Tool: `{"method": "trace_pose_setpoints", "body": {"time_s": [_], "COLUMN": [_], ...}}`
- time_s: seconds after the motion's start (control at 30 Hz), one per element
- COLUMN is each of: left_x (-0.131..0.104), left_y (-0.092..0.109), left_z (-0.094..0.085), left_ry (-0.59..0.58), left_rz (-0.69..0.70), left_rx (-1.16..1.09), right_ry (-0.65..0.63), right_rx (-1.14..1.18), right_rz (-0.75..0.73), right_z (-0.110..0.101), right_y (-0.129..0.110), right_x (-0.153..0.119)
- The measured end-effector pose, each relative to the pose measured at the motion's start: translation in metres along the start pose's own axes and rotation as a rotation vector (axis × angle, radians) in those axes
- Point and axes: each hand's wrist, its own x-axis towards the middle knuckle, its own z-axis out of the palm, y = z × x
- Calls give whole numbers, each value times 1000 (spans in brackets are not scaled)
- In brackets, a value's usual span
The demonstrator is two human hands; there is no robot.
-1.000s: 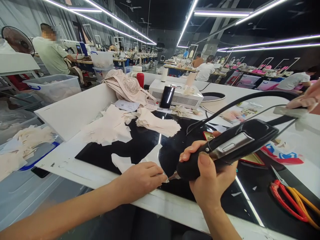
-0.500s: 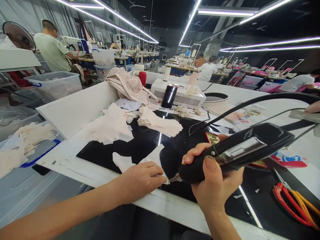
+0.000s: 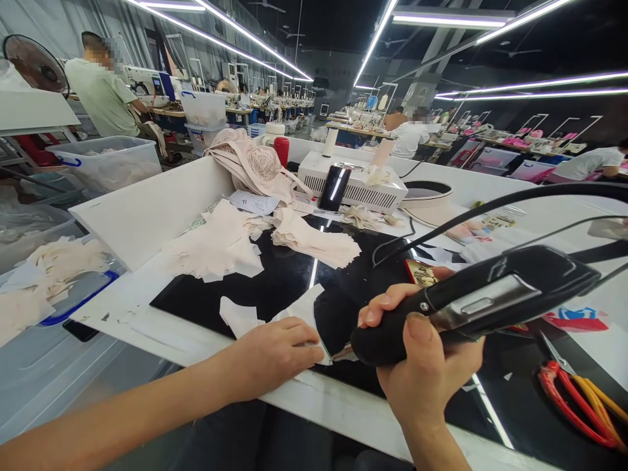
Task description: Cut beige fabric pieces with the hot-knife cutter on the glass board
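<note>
My right hand (image 3: 426,366) is wrapped round a black corded hand tool (image 3: 471,301) with a silver lever plate. The tool's thin metal tip (image 3: 343,354) points left and meets the lower corner of a pale fabric piece (image 3: 307,306) lying on the black glossy board (image 3: 196,304). My left hand (image 3: 275,356) is closed, its fingertips pressing that piece down close to the tip; they partly cover it. Beside it, another pale scrap (image 3: 239,316) lies to the left. Farther back are a loose pile of fabric pieces (image 3: 218,242) and a neater stack (image 3: 316,239).
Scissors with red and orange handles (image 3: 579,399) lie at right. Behind the board stand a white vented box (image 3: 353,180), a black cylinder (image 3: 335,186) and beige bra parts (image 3: 250,163). The tool's cable (image 3: 490,209) arches across the right. Co-workers sit at sewing machines beyond.
The tool and my right hand have shifted very slightly right, with the tip still at the fabric corner. My left hand stays on the piece. The view has moved a little.
</note>
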Motion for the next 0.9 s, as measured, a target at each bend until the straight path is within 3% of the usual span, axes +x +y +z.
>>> {"method": "trace_pose_setpoints", "body": {"time_s": [0.9], "left_x": [-6], "left_y": [-1], "left_z": [-14], "left_ry": [-54], "left_rz": [-18], "left_rx": [-59], "right_ry": [9], "right_rx": [25], "right_rz": [20], "right_z": [9], "right_y": [-3], "right_x": [-4]}}
